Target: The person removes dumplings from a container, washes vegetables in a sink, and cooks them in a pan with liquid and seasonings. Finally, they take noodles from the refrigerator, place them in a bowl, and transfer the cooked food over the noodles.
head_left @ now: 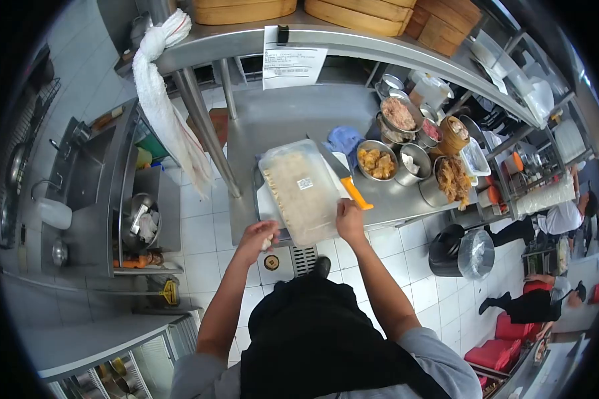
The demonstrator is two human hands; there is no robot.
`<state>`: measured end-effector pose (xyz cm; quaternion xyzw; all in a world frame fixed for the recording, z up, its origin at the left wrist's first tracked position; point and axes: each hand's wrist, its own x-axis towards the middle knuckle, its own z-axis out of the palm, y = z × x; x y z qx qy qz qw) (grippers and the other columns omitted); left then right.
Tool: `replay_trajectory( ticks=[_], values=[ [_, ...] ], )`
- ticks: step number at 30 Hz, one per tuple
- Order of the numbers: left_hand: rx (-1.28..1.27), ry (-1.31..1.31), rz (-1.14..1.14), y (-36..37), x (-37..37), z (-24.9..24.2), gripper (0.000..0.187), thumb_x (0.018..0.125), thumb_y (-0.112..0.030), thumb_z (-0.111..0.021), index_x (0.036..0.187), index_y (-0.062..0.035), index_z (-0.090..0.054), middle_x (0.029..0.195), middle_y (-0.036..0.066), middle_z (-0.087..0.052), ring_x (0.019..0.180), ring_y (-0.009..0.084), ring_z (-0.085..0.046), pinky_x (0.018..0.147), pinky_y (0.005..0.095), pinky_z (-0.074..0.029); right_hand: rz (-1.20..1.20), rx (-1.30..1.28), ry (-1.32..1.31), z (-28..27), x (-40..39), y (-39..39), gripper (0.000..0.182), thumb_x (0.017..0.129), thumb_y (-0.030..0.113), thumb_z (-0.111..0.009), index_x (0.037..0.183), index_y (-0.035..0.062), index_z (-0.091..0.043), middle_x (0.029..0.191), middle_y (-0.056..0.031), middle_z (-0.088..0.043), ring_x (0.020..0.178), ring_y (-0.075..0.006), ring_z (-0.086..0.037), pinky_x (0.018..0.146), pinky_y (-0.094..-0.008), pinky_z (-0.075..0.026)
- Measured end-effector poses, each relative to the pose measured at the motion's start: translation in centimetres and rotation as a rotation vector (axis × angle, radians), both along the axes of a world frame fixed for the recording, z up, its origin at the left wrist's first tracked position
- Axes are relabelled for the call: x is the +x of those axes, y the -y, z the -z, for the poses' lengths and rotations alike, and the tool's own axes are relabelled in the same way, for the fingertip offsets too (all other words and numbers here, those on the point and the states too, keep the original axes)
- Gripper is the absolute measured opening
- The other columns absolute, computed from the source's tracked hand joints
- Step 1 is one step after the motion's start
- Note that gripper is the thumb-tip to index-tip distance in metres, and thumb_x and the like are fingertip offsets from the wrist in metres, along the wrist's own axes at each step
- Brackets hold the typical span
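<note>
Black apron [309, 326], left hand [256, 242] pinching pale piece [267, 243], right hand [349, 219] gripping container [302, 203] overhanging counter edge [387, 222]

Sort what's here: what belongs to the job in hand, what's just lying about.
Probably the job, judging by the hands:
translucent rectangular plastic box, at the right hand
small pale piece, in the left hand

Probably just lying about:
orange-handled steel knife
crumpled blue sheet
knotted white towel
brown bamboo steamers on the shelf
</note>
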<state>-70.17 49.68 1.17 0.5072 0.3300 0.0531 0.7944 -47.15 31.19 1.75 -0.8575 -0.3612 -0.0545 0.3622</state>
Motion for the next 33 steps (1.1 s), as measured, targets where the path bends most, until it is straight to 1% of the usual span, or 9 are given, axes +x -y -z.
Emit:
replay_trajectory(
  ticks=[2, 5, 13, 18, 27, 29, 30, 32, 33],
  values=[
    [0.007, 0.045, -0.008, -0.4, 1.2, 0.1, 0.03, 0.09, -0.026, -0.069, 0.112, -0.0058, -0.064, 0.091, 0.003, -0.067, 0.072, 0.0111, -0.064, 0.053, 0.0268, -0.051, 0.023, -0.006, -0.064, -0.5, -1.4, -0.2, 0.011, 0.086, 0.006, -0.057, 0.091, -0.0021, -0.062, 0.083, -0.0267, -0.06, 0.085, -0.0444, -0.057, 0.076, -0.0517, -0.048],
    [0.09, -0.021, -0.104, 0.4, 2.9, -1.1, 0.03, 0.088, -0.027, -0.072, 0.108, -0.006, -0.064, 0.089, 0.003, -0.067, 0.069, 0.0112, -0.063, 0.051, 0.0261, -0.05, 0.072, -0.143, 0.078, -1.1, -2.8, -0.5, 0.012, 0.085, 0.007, -0.06, 0.092, -0.0004, -0.065, 0.088, -0.023, -0.059, 0.087, -0.0401, -0.058, 0.076, -0.0486, -0.049],
    [0.384, -0.163, -0.05, -0.3, 5.6, -1.0, 0.032, 0.086, -0.027, -0.074, 0.1, -0.0015, -0.06, 0.082, 0.006, -0.063, 0.063, 0.0116, -0.058, 0.043, 0.0272, -0.045, 0.093, 0.026, 0.081, 0.7, -1.4, 0.0, 0.016, 0.084, 0.012, -0.062, 0.095, 0.0009, -0.067, 0.091, -0.0186, -0.057, 0.092, -0.0355, -0.056, 0.079, -0.0454, -0.048],
    [0.286, -0.192, -0.076, -1.7, 6.5, -1.5, 0.031, 0.084, -0.029, -0.075, 0.093, -0.0027, -0.062, 0.078, 0.004, -0.062, 0.059, 0.0116, -0.058, 0.043, 0.0265, -0.045, 0.11, -0.052, 0.161, 0.4, 0.1, -1.0, 0.017, 0.083, 0.014, -0.064, 0.095, 0.0029, -0.067, 0.09, -0.0199, -0.059, 0.089, -0.0369, -0.057, 0.078, -0.0475, -0.048],
    [0.125, -0.148, -0.111, -3.1, 6.8, -0.3, 0.028, 0.083, -0.028, -0.075, 0.089, -0.0035, -0.062, 0.069, 0.004, -0.06, 0.057, 0.0127, -0.058, 0.04, 0.027, -0.043, 0.121, 0.001, -0.149, 3.1, -0.3, 1.2, 0.025, 0.088, 0.024, -0.06, 0.097, 0.0015, -0.066, 0.083, -0.027, -0.062, 0.084, -0.0445, -0.062, 0.073, -0.0493, -0.051],
    [0.079, -0.149, -0.085, -3.1, 7.2, -0.2, 0.025, 0.085, -0.026, -0.073, 0.09, -0.0039, -0.063, 0.069, 0.005, -0.06, 0.057, 0.0134, -0.059, 0.04, 0.0279, -0.043, 0.12, -0.031, -0.676, 4.5, -0.4, 2.6, 0.036, 0.094, 0.025, -0.06, 0.119, -0.001, -0.06, 0.096, -0.0224, -0.065, 0.091, -0.0333, -0.067, 0.071, -0.0461, -0.057],
    [0.105, -0.159, -0.087, -3.1, 7.5, 0.2, 0.024, 0.084, -0.026, -0.073, 0.09, -0.0037, -0.063, 0.07, 0.005, -0.061, 0.057, 0.014, -0.059, 0.04, 0.0284, -0.044, 0.146, -0.014, -0.676, 3.8, -1.0, 3.4, 0.036, 0.094, 0.025, -0.06, 0.119, -0.001, -0.06, 0.096, -0.0224, -0.065, 0.091, -0.0333, -0.067, 0.071, -0.0461, -0.057],
    [0.13, -0.161, -0.103, -2.9, 7.3, 0.4, 0.023, 0.082, -0.023, -0.073, 0.089, -0.003, -0.064, 0.07, 0.006, -0.061, 0.055, 0.0146, -0.059, 0.04, 0.0285, -0.043, 0.196, 0.303, -1.356, 1.5, -3.2, 4.0, 0.053, 0.095, 0.03, -0.058, 0.138, 0.0009, -0.043, 0.118, -0.0186, -0.061, 0.104, -0.0319, -0.065, 0.073, -0.0482, -0.06],
    [0.129, -0.146, -0.106, -2.5, 7.1, 0.2, 0.023, 0.081, -0.021, -0.074, 0.089, -0.0025, -0.064, 0.069, 0.006, -0.061, 0.053, 0.0145, -0.058, 0.038, 0.0282, -0.042, 0.109, 0.394, -1.455, 2.8, -3.8, 4.0, 0.06, 0.094, 0.03, -0.059, 0.142, 0.0037, -0.036, 0.123, -0.0166, -0.058, 0.105, -0.033, -0.064, 0.075, -0.0494, -0.059]
  ],
)
